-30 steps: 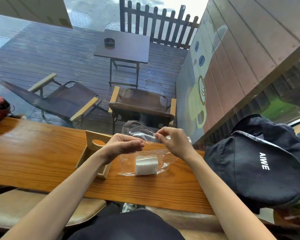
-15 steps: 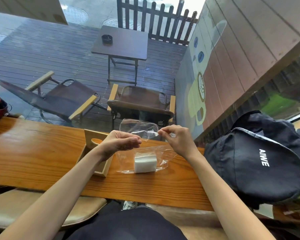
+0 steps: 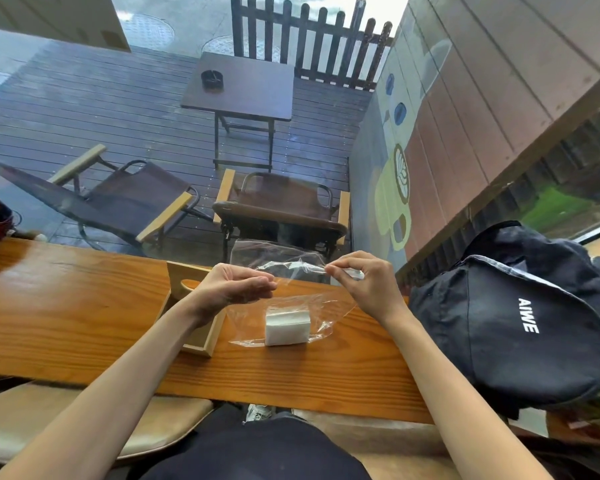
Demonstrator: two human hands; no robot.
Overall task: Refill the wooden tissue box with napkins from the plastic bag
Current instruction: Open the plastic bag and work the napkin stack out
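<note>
Both hands are up over the tabletop (image 3: 66, 306), working the top of the bag (image 3: 291, 271). Right hand (image 3: 364, 287) has its thumb and fingers pinched shut on the twisted upper edge of the plastic. Left hand (image 3: 234, 289) is curled with the fingers bunched together right at the other end of that twisted strip; looks like it's touching the plastic, but I can't tell for sure whether it's really gripping it.

The bag itself is thin, clear and crinkly, with its upper part pulled up off the wood and stretched between the hands while the bottom still sits on the tabletop. Inside, at the bottom, is a small white block of napkins (image 3: 287, 326), neat and rectangular, lying flat.

The box (image 3: 201, 337) is just left of the bag, partly hidden under the left wrist. Pale, smooth wood, square corners, open tray shape, and a panel standing up at its far end with an oval cutout in it.

Tabletop is glossy orange-brown wood with strong grain. Right of the bag, well apart, there's a big dark fabric backpack (image 3: 520, 327) with white "AIWE" lettering, slumped on the end of the tabletop.
</note>
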